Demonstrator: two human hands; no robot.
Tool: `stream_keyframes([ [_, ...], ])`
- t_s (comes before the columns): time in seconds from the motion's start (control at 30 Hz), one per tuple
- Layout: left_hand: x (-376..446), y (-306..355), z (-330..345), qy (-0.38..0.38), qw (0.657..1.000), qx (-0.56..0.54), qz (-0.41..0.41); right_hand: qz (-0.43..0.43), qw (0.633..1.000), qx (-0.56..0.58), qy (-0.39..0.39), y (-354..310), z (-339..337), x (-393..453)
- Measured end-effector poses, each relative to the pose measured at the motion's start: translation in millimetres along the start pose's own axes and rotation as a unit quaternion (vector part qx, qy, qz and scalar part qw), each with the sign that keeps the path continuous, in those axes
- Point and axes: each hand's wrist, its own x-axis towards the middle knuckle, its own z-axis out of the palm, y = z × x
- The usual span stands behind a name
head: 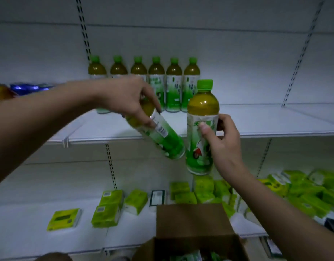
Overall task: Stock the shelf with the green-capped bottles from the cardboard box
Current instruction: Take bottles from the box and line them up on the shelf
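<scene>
The left hand (128,102) grips a tilted bottle (156,136) by its shoulder, base swung outward; the right hand (221,140) holds an upright bottle (200,132) mid-label, probably ready to stand beside the row (143,81) on the shelf (256,127) behind both hands; the box (192,223) sits below them

Six bottles (145,80) of amber-brown drink, bright green caps, labels fading from white to green, line a pale white shelf (256,119). Two matching bottles, one tilted (158,136) and one upright (202,129) with a red patch on its label, are held before it. Below lie lime-yellow packets (107,210), beside a brown cardboard box (190,221). At far left, gold (1,93) and shiny blue (28,88) packages.
</scene>
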Motion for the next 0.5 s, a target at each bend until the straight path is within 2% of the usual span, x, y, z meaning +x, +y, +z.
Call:
stream_keyframes([
  [0.13, 9, -4, -54, 0.041, 0.998, -0.023, -0.028, -0.018, 1.000, 0.006, 0.000, -24, 15, 42],
  [0.23, 21, -9, -71, 0.038, 0.998, -0.009, -0.053, -0.013, 1.000, 0.012, 0.016, -31, 29, 65],
  [0.4, 45, -31, -68, 0.051, 0.995, 0.006, -0.082, 0.029, 0.999, 0.020, 0.013, -23, 56, 91],
  [0.5, 59, -50, -54, 0.118, 0.990, 0.017, -0.068, 0.060, 0.998, 0.009, -0.001, -7, 72, 96],
])
